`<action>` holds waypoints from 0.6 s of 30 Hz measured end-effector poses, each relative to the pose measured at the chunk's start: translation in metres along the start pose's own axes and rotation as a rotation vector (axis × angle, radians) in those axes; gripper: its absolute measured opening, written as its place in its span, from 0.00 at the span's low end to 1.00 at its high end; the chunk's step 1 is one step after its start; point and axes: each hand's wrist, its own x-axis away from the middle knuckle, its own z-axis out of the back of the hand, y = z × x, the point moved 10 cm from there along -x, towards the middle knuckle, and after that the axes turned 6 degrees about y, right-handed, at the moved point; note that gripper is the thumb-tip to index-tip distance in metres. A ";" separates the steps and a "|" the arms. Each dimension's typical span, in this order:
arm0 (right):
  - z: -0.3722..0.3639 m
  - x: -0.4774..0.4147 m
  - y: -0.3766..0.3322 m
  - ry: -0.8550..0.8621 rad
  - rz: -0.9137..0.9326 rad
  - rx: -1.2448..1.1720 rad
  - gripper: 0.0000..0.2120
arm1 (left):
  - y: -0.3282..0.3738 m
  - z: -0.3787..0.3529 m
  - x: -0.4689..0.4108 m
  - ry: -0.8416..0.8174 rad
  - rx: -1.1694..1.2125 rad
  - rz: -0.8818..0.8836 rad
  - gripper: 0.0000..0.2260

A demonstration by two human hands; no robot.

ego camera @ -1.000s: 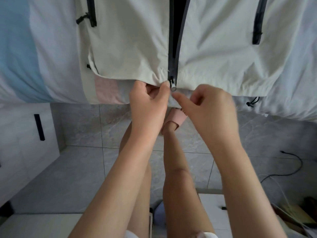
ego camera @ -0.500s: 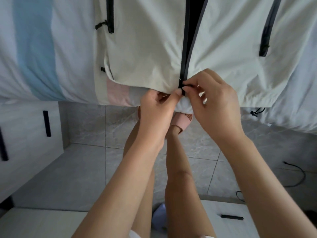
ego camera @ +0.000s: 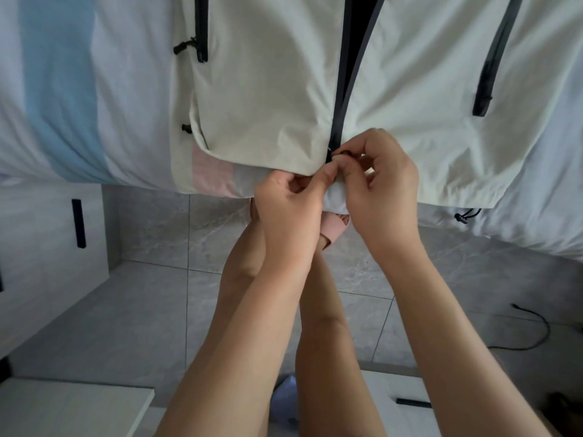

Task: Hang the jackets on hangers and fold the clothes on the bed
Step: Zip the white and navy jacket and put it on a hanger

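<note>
The top of the jacket [ego camera: 268, 105] was cut off by the frame edge, so no collar, shoulders or sleeves to go on, just the lower body panels. The exact bit being worked was hard to make out too: the right hand [ego camera: 381, 184] had its fingers curled in tight, pinching the bottom end of the zip [ego camera: 345, 89]. A small dark piece poked out between thumb and forefinger, too tiny and too covered to say which part it was. The left hand [ego camera: 290, 209] sat just beside it, touching, thumb on top, pinching the jacket hem on the left of the zip. The hem directly under both hands was hidden.

The jacket lay front-up on the bed [ego camera: 63, 89], hem at the grip and hanging a little past the mattress edge. Its long axis ran straight away from the hands. The zip followed that line, unfastened beyond the grip, the gap widening further out with dark lining showing.

Either side of the grip, well apart, were two dark pocket zips. A drawcord toggle [ego camera: 463, 218] dangled off the hem to the right of the right hand. Below the hands, a pink slipper [ego camera: 332, 227] was mostly blocked.
</note>
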 end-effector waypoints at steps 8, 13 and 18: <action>-0.003 -0.012 -0.007 0.044 0.034 0.021 0.05 | -0.006 -0.007 -0.003 0.011 0.115 0.152 0.10; -0.001 -0.011 -0.009 0.076 0.037 -0.002 0.06 | -0.005 -0.009 0.000 0.033 0.169 0.196 0.11; -0.004 -0.015 -0.010 0.083 0.052 -0.039 0.07 | -0.001 -0.012 -0.006 -0.014 0.160 0.177 0.05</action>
